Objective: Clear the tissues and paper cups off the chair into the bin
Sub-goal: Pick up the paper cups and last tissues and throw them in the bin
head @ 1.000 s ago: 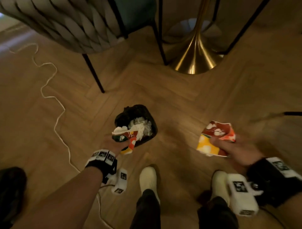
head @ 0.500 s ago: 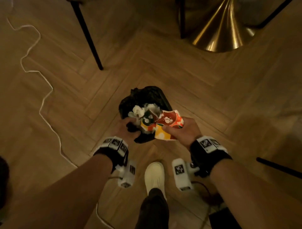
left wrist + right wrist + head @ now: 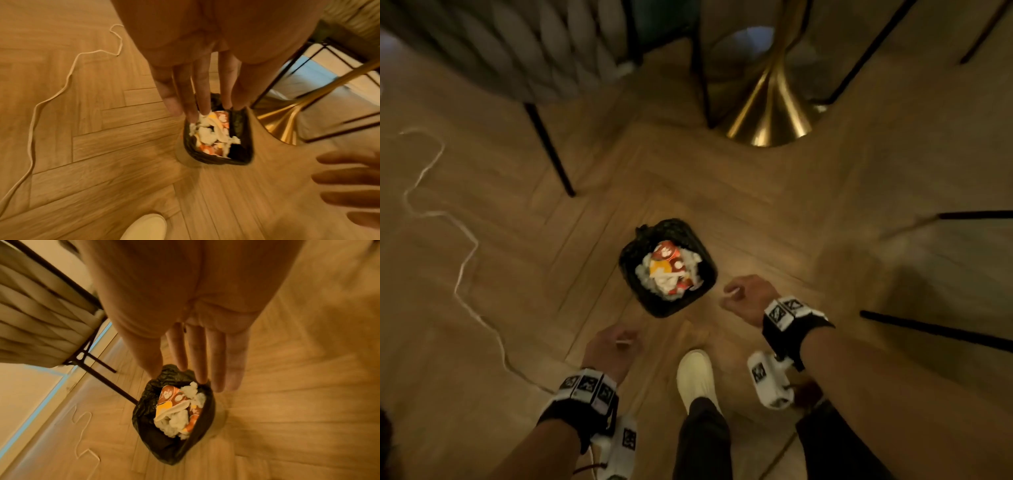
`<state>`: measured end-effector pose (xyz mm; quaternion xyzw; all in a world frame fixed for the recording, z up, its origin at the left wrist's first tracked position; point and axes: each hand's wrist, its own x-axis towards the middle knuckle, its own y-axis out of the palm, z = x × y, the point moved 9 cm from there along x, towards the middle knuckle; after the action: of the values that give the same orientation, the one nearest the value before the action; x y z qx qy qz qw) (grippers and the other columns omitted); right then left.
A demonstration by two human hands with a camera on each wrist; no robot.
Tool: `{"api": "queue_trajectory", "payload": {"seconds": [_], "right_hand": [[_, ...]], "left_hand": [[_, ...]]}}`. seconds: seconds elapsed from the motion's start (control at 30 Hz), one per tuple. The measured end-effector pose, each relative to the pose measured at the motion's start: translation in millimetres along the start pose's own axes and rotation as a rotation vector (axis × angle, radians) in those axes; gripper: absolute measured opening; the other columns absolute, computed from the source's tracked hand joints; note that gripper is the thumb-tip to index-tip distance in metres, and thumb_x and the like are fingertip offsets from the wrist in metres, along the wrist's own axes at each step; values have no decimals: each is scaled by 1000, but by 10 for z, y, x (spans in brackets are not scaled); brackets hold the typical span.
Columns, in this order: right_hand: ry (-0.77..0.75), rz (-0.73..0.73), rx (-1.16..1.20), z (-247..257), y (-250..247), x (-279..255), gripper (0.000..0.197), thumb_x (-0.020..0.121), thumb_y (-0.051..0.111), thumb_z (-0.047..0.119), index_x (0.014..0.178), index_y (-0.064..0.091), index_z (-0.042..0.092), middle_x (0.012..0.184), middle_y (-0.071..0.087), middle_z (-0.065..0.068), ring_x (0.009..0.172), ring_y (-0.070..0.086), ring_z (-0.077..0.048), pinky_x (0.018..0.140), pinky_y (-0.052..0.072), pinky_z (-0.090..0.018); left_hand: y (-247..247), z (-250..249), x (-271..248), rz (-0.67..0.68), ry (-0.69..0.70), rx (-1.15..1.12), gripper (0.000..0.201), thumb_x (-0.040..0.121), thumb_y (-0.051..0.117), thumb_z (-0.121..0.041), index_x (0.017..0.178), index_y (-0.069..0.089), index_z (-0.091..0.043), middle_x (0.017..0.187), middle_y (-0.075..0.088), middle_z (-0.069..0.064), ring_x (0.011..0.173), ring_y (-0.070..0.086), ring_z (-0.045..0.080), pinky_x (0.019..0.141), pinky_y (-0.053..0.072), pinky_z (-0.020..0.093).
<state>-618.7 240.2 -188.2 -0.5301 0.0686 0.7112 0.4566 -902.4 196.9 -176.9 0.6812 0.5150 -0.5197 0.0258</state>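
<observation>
A small bin with a black liner (image 3: 635, 255) stands on the wood floor and holds crushed red-and-orange paper cups (image 3: 666, 263) among white tissues (image 3: 664, 286). My left hand (image 3: 609, 346) hangs empty just in front of the bin to the left, fingers (image 3: 202, 97) straight. My right hand (image 3: 746, 298) hangs empty by the bin's right side, its fingers (image 3: 213, 363) straight too. In the right wrist view a cup (image 3: 172, 399) and tissue (image 3: 174, 423) lie on top inside the bin (image 3: 164, 449).
A grey woven chair (image 3: 517, 44) on thin black legs (image 3: 551, 154) stands beyond the bin at the upper left. A gold table base (image 3: 770, 113) is at the upper right. A white cord (image 3: 458, 267) snakes across the floor on the left. My white shoe (image 3: 695, 373) is below the bin.
Both hands have let go of the crushed cups, which now lie in the bin. The hands have drawn back from the bin and apart, empty.
</observation>
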Motion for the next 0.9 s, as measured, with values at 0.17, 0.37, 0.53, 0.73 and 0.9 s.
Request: {"api": "queue_trajectory", "payload": {"seconds": [0.17,0.37,0.53,0.73,0.9], "right_hand": [[90,-5,-28,-345,-700,-1641,32,84,59,37,112,62,21,112,65,-2,107,60,-19,87,45,-25],[189,-217,95,-1075,-1319,-3363,25,85,61,29,105,65,16,104,69,-4,92,63,-18,84,51,-31],[312,-335,238,-2185,-1408,-4426,20,84,59,26,100,67,18,92,65,0,88,62,-19,83,52,-32],[431,-389,383,-3762,-1161,-5310,17,84,60,26,98,66,19,91,66,0,82,62,-16,72,49,-28],[478,-391,427,-4885,-1121,-5833,15,85,60,28,99,64,21,90,63,2,82,58,-15,74,45,-26]], "left_hand": [[-52,-1119,-885,198,200,184,26,81,67,-12,75,57,-36,84,65,-2,83,62,17,74,46,26],[189,-2074,-1785,351,385,464,14,82,64,-5,87,67,-19,89,64,3,87,61,22,78,44,27],[664,-2763,-2450,424,515,648,12,82,65,-9,88,67,-19,92,69,1,81,61,13,74,44,19],[1705,-3240,-3296,530,615,903,25,85,62,-18,77,57,-42,88,66,-10,82,60,3,79,48,18],[2755,-3546,-4004,577,636,1043,15,85,61,-21,91,58,-35,90,60,-10,83,58,7,80,47,23]]}}
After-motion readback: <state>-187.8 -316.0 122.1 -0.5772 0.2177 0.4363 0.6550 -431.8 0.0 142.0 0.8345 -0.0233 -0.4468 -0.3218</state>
